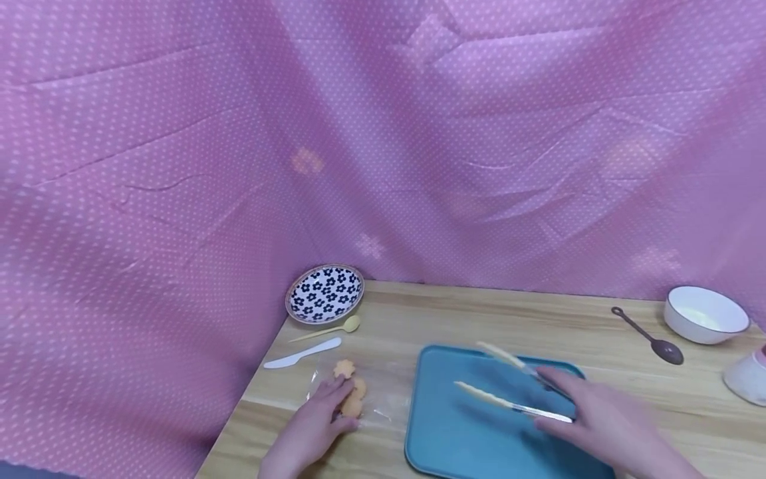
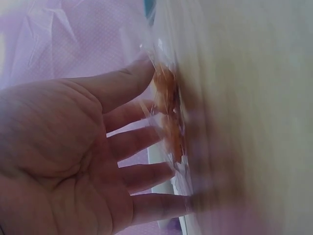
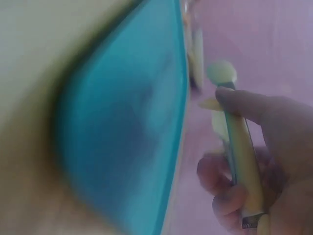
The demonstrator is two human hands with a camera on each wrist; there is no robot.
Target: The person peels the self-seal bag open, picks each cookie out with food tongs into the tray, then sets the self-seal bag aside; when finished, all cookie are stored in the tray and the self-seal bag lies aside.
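Several flower-shaped and round cookies [image 1: 352, 407] lie in a clear plastic bag [image 1: 385, 399] on the wooden table. My left hand [image 1: 317, 419] touches the bag with spread, mostly straight fingers. In the left wrist view, the thumb and fingertips of that hand [image 2: 73, 142] meet the film beside the cookies [image 2: 166, 90]. My right hand [image 1: 604, 416] grips a pair of tongs [image 1: 485, 395] with pale tips, spread apart above a blue tray [image 1: 479, 439]. Nothing is between the tips. The right wrist view shows fingers and thumb around the tongs [image 3: 244, 161].
Left of the tray are a white knife [image 1: 302, 353], a yellow spoon [image 1: 329, 329] and a flower-patterned dish [image 1: 326, 294]. A brown spoon [image 1: 652, 339], a white bowl [image 1: 706, 316] and a white container [image 1: 748, 379] stand at right. Pink dotted cloth [image 1: 419, 166] hangs behind.
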